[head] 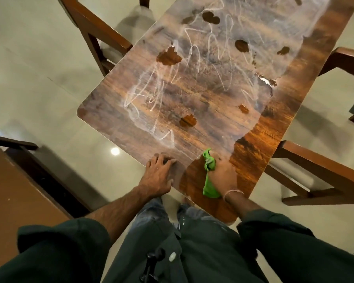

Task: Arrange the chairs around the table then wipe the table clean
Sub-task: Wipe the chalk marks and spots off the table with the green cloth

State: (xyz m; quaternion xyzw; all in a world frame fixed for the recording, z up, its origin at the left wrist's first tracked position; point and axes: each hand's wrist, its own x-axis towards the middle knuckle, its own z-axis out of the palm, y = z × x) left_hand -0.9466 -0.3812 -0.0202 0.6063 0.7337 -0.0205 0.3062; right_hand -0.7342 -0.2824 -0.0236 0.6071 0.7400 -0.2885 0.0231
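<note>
A long wooden table [114, 111] stretches away from me, most of its top filmed with whitish dust and scribble marks. A glossy bare strip runs along its right side and near end. My right hand [225, 176] presses a bright green cloth [209, 176] onto the near end, fingers closed around it. My left hand [160, 172] lies flat on the near edge, fingers spread, holding nothing. Wooden chairs stand around the table: one at the far left [94, 31], one at the near right [319, 172], one further back on the right [347, 62].
A dark wooden piece of furniture [18, 180] stands at the near left. The floor [39, 78] is pale, shiny tile with a light reflection. My dark trousers and sleeves fill the bottom of the view.
</note>
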